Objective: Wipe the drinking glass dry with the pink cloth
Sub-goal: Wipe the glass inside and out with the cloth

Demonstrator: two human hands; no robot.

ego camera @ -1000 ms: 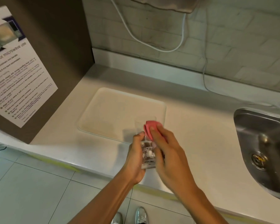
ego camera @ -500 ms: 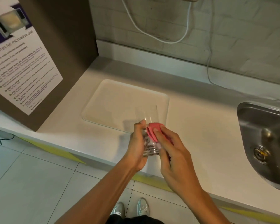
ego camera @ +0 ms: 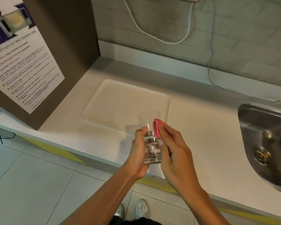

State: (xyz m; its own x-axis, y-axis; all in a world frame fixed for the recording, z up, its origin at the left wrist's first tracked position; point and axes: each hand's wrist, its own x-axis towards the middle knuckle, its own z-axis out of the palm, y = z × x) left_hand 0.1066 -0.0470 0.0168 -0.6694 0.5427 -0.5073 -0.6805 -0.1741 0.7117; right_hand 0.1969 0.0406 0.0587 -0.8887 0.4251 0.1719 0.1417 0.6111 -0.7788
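Note:
A clear drinking glass (ego camera: 151, 148) is held upright above the front edge of the white counter. My left hand (ego camera: 139, 153) grips it from the left, fingers wrapped around its lower half. My right hand (ego camera: 173, 153) holds a bunched pink cloth (ego camera: 156, 128) pressed against the glass's right side near the rim. Most of the cloth is hidden under my right fingers.
A pale rectangular tray (ego camera: 113, 101) lies on the counter (ego camera: 201, 130) just behind the glass. A steel sink (ego camera: 266, 135) is at the right. A brown cabinet with a microwave notice (ego camera: 24, 65) stands at the left. White cables (ego camera: 159, 36) hang on the tiled wall.
The cloth has slid down from the glass's rim to its right side and back up slightly. Both hands stay on the glass; the camera has shifted a little.

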